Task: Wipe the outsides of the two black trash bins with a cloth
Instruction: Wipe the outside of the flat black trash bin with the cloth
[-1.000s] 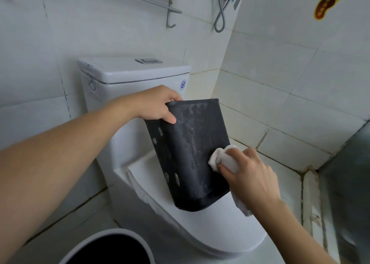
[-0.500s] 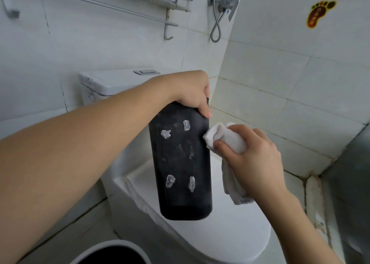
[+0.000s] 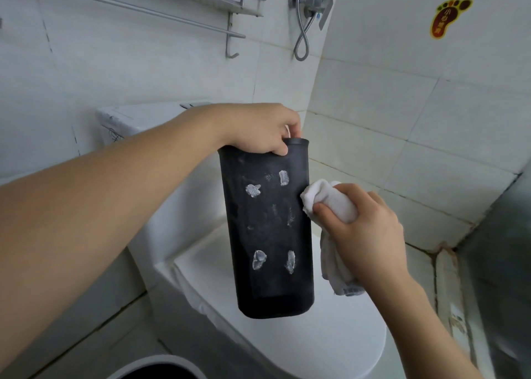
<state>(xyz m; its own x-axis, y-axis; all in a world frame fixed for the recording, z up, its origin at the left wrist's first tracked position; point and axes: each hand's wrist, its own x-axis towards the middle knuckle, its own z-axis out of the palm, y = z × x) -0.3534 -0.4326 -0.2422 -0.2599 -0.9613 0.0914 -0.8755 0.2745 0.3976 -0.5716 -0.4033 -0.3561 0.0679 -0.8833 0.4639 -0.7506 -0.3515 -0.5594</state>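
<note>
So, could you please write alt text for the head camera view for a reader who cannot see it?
A left hand grips the rim of a black trash bin standing on a closed white toilet lid, while the right hand holds a bunched white cloth against the bin's right edge. Whitish patches dot the bin's facing side, in a white-tiled bathroom.

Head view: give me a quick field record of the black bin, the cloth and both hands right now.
bin: tall black plastic trash bin, upright on the closed white toilet lid
bin face: whitish residue patches
left hand: left hand grips the bin's top rim
right hand: right hand holds a bunched white cloth
cloth contact: at the bin's right edge
second bin: dark opening with pale rim, bottom edge
</note>
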